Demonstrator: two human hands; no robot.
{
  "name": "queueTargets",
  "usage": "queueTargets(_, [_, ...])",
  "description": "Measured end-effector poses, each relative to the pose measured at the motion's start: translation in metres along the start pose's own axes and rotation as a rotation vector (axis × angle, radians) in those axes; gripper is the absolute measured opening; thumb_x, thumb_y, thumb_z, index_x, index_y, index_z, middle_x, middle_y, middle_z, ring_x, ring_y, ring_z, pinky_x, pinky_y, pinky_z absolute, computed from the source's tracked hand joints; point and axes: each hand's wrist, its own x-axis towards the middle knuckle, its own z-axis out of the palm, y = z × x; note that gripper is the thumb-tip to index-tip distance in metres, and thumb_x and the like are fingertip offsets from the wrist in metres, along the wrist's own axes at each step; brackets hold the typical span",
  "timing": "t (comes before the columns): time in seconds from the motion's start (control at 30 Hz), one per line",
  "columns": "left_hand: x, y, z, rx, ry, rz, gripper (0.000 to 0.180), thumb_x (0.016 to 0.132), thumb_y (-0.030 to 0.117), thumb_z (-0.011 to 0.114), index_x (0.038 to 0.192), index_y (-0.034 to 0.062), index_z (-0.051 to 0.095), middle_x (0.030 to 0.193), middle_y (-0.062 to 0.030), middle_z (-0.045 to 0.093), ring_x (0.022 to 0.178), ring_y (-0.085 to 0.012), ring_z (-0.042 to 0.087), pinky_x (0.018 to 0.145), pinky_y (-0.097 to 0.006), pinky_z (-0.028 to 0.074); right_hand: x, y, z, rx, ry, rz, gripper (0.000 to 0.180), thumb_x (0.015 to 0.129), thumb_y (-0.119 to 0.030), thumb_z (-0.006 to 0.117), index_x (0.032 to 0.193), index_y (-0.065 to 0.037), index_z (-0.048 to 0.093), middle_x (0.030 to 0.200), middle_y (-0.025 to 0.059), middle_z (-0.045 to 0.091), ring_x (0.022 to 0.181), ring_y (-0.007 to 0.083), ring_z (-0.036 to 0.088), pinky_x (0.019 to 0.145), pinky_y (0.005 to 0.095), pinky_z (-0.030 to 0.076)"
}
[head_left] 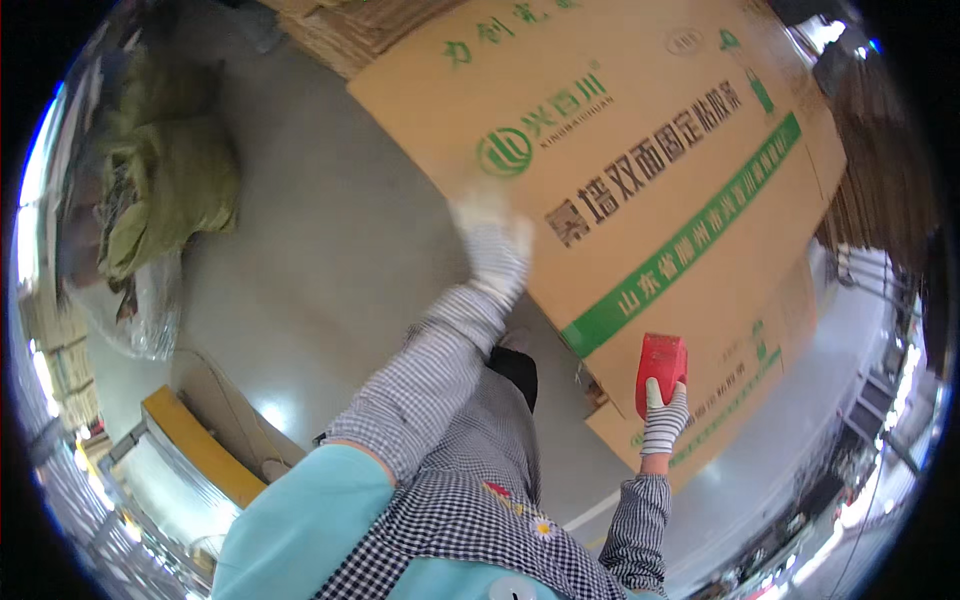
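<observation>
A big flat brown cardboard carton (560, 90) with a green stripe and printing lies ahead of me, turned at an angle. My left hand (497, 245), in a white striped glove, is over the carton's near left edge. Motion smears its fingers, so I cannot see whether they touch the cardboard. To the right, my right hand (665, 418), gloved alike, grips a red tape dispenser (660, 362). The dispenser is held above the lower cardboard (720, 400), which sticks out from under the upper carton.
Green woven sacks (175, 185) and clear plastic (150, 310) lie at the left on the grey floor (300, 200). A yellow-edged machine or stand (205, 445) is at the lower left. Stacked cardboard (885, 170) rises at the right, with metal racks (870, 400) below it.
</observation>
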Motion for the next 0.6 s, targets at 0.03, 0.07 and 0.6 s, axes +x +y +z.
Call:
queueTargets(0.03, [-0.018,0.002,0.044,-0.044,0.170,0.035,0.062,0.088,0.033,0.051,0.135,-0.0069,0.039,0.142,-0.0270,0.034,0.134,-0.0431,0.029,0.113,-0.053,0.020,0.010,-0.004,0.023,0.303,0.042,-0.029,0.049,0.080,-0.043,0.074,0.101,0.000,0.063,0.088,0.0162,0.069,0.077,0.0264,0.064,0.072,0.0370,0.052])
queueTargets(0.07, [-0.029,-0.002,0.092,-0.098,0.322,0.082,0.072,0.089,0.037,0.051,0.141,-0.0087,0.033,0.150,-0.0293,0.026,0.141,-0.0452,0.020,0.116,-0.055,0.013,0.018,0.003,0.043,0.595,0.081,-0.035,0.048,0.083,-0.041,0.073,0.104,0.001,0.063,0.088,0.0131,0.069,0.076,0.0222,0.063,0.070,0.0348,0.051])
queueTargets(0.6, [-0.195,0.072,0.205,-1.433,-0.262,-0.656,0.043,0.087,0.030,0.072,0.120,0.0052,0.059,0.112,-0.0042,0.062,0.099,-0.0184,0.059,0.088,-0.034,0.048,0.050,0.015,0.069,0.795,0.005,-0.086,0.037,0.088,-0.030,0.072,0.104,0.002,0.062,0.090,0.0064,0.067,0.080,0.0133,0.060,0.072,0.0295,0.051])
